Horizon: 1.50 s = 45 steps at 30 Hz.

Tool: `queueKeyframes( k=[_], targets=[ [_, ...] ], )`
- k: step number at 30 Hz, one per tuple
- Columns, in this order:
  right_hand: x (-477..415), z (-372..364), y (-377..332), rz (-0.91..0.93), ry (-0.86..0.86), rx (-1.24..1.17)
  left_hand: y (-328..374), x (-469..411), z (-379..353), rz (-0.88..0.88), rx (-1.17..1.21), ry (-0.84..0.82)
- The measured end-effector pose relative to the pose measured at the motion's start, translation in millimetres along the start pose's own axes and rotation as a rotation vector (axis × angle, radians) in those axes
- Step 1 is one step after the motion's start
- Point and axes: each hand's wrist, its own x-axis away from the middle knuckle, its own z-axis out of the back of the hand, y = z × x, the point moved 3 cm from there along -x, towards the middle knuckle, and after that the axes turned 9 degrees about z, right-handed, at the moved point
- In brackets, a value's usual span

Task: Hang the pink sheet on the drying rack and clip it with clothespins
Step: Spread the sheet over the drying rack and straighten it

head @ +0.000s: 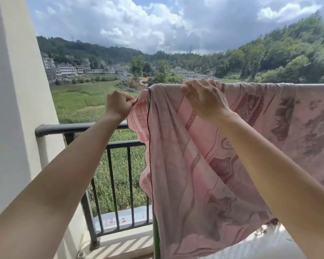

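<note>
The pink sheet point(223, 146) hangs draped over a high line or bar, probably the drying rack, which the cloth hides. The left hand point(119, 104) is closed tight on the sheet's left edge, pulling it sideways. The right hand point(204, 99) rests on the top fold, fingers curled over it. Behind stands a dark balcony railing point(82, 128).

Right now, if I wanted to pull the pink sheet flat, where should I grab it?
Probably the scalloped side edge of the pink sheet, near the top, coming from the left. That edge hangs free past the bunched folds, so a sideways tug should spread them. The left hand already pinches it there, while the right hand rests on the top fold.
</note>
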Motion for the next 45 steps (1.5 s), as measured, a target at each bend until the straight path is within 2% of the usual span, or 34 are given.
queueKeyframes(
  k=[6, 8, 10, 11, 13, 15, 17, 19, 21, 22, 26, 31, 33, 36, 38, 39, 41, 42, 43, 45],
  targets=[
    [-10, -7, 24, -0.037, -0.107, 0.095, 0, 29, -29, 0.105, -0.030, -0.106],
    [-18, -7, 28, -0.042, -0.120, 0.119, 9, 28, -19, 0.190, 0.063, -0.034],
    [-26, -6, 33, -0.049, -0.170, 0.104, 18, 25, -1, 0.229, 0.220, 0.156],
    [-32, -6, 36, -0.067, -0.218, 0.081, 26, 26, 8, 0.210, 0.325, 0.211],
    [-46, -9, 48, -0.117, -0.356, 0.072, 48, 30, 13, 0.096, 0.443, 0.144],
    [-58, -10, 62, -0.210, -0.526, 0.003, 74, 42, 6, -0.011, 0.420, 0.025],
    [-63, -9, 70, -0.318, -0.699, -0.174, 89, 48, 0, -0.065, 0.387, 0.071],
    [-63, -7, 79, -0.352, -0.763, -0.249, 95, 50, -3, -0.070, 0.378, 0.128],
    [-59, -5, 90, -0.350, -0.720, -0.204, 99, 47, -2, -0.073, 0.308, 0.170],
    [-56, -2, 93, -0.333, -0.640, -0.155, 101, 43, -1, -0.058, 0.261, 0.185],
    [-32, 13, 98, -0.104, -0.245, -0.003, 121, 24, 5, -0.053, 0.095, 0.216],
    [0, 16, 125, 0.086, -0.008, 0.093, 148, -3, 8, -0.066, 0.003, 0.269],
    [15, 19, 146, 0.151, 0.048, 0.221, 145, -15, 3, -0.002, -0.111, 0.211],
    [32, 24, 166, 0.165, 0.078, 0.326, 131, -21, -4, 0.243, -0.162, -0.051],
    [20, 31, 169, 0.054, -0.012, 0.258, 129, -22, 0, 0.364, -0.182, -0.117],
    [7, 30, 176, -0.022, -0.086, 0.237, 132, -23, 2, 0.344, -0.276, -0.092],
    [-11, 32, 182, -0.176, -0.314, 0.191, 148, -21, 2, 0.152, -0.467, 0.094],
    [-16, 33, 184, -0.227, -0.429, 0.142, 161, -14, -2, 0.029, -0.456, 0.170],
    [-19, 33, 188, -0.317, -0.521, 0.054, 175, -5, -9, -0.071, -0.411, 0.182],
    [-13, 34, 187, -0.487, -0.605, -0.139, 193, 13, -33, -0.195, -0.431, 0.075]
  ],
)
